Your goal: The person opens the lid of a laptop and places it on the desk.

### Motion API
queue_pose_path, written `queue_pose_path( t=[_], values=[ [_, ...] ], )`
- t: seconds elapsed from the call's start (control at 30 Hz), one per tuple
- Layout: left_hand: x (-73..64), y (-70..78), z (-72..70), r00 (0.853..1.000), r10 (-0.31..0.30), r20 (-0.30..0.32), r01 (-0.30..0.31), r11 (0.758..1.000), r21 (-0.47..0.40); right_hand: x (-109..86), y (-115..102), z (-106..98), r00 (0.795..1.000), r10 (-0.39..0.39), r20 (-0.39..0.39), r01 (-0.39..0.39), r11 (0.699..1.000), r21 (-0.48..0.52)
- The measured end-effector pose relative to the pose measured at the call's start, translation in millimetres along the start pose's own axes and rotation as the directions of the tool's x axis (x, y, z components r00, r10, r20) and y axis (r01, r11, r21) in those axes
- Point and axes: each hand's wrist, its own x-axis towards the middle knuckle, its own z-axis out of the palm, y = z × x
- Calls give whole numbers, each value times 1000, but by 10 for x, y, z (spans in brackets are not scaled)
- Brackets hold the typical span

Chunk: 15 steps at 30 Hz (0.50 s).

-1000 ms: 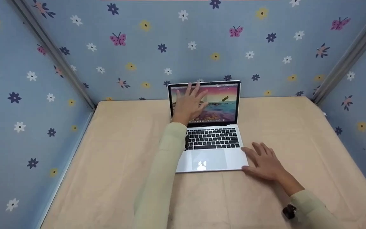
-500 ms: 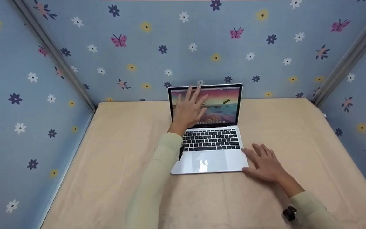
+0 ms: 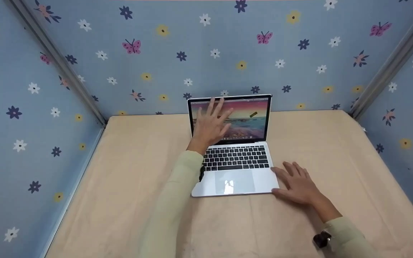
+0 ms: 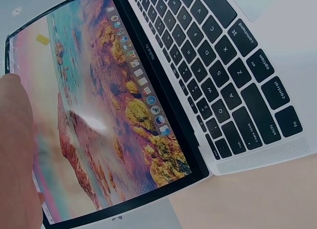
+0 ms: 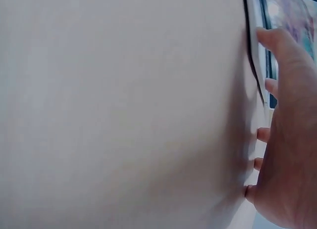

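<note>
Laptop (image 3: 233,157) sits at frame centre; left hand (image 3: 210,123), fingers spread, meets its screen (image 3: 244,120), right hand (image 3: 298,184) flat steadies the base. Pushing hard may overbend the hinge.

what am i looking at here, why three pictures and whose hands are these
No machine here: a person is working with two bare hands, filmed by three cameras at the same moment. The wide picture comes from a camera on the person's head, looking down at a beige table walled in by blue flowered panels. An open laptop stands on it, its screen lit.

The left hand is raised in front of the screen with fingers spread; whether it touches the glass cannot be told. The right hand lies flat on the table, against the laptop's right front corner. Neither hand grips anything.

The other two pictures come from cameras on the wrists. The left one shows the screen and keyboard close up; the right one shows mostly bare table and fingers at the laptop's edge.
</note>
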Motion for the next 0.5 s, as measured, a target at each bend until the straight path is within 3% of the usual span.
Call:
queue_pose_path(
  t=[0.23,0.5],
  values=[
    [-13,-12,-31,1000,-14,8,14,999,-37,47,35,-36,1000,-11,15,11,999,30],
    [-96,-67,-40,1000,-20,19,22,993,-116,63,121,-172,1000,-18,7,17,991,130]
  ],
)
